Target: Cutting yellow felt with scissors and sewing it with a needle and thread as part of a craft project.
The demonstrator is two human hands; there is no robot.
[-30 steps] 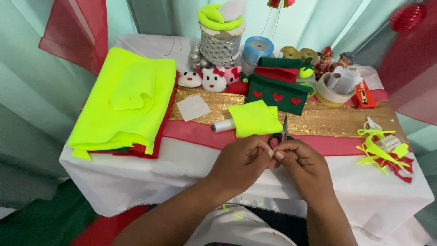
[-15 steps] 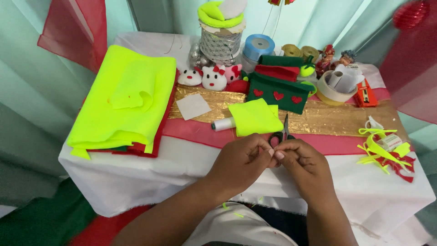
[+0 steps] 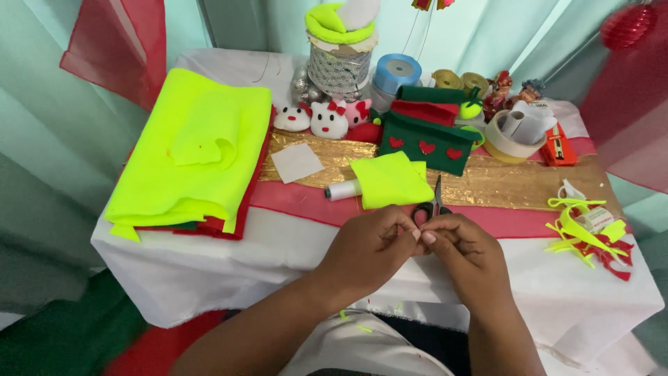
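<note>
Left hand [image 3: 372,251] and right hand [image 3: 467,256] brought together low centre of frame, fingertips pinched, what is held too small to tell, scissors [image 3: 430,206] laid just above them on bench [image 3: 209,271], yellow felt piece [image 3: 391,179] and thread spool [image 3: 343,189] beside.

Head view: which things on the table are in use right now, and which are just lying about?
In use: left hand and right hand, fingertips pinched together; what they pinch is too small to tell. Nearest: scissors, small neon felt piece, thread spool.

Lying about: neon felt stack, blue ribbon roll, felt scraps.
</note>
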